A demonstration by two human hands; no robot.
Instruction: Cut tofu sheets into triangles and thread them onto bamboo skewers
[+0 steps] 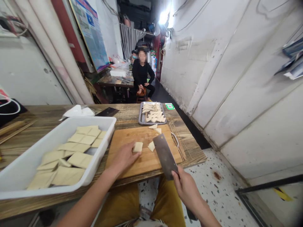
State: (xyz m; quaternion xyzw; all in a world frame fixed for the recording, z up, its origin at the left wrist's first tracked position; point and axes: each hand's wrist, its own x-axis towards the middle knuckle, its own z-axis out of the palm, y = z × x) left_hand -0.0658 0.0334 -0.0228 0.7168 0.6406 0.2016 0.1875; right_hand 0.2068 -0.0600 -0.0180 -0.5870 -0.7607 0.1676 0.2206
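My left hand [123,156] rests on the wooden cutting board [127,135], with thumb and fingers closed on the left side of a pale square tofu piece [137,147]. In my right hand [187,186] is the handle of a cleaver [165,156]. Its wide blade is tilted over the board's right part, pointing away from me. A cut tofu piece [151,146] lies between the left hand and the blade. Two more cut pieces, one a thin triangle [153,126], lie at the board's far edge, near the blade's tip.
To the left, a white plastic tub [101,151] holds several tofu slabs [68,175]. Behind the board, a metal tray [141,119] carries triangular pieces on sticks. Thin skewers [181,142] lie along the board's right side. A person [142,72] sits beyond the table.
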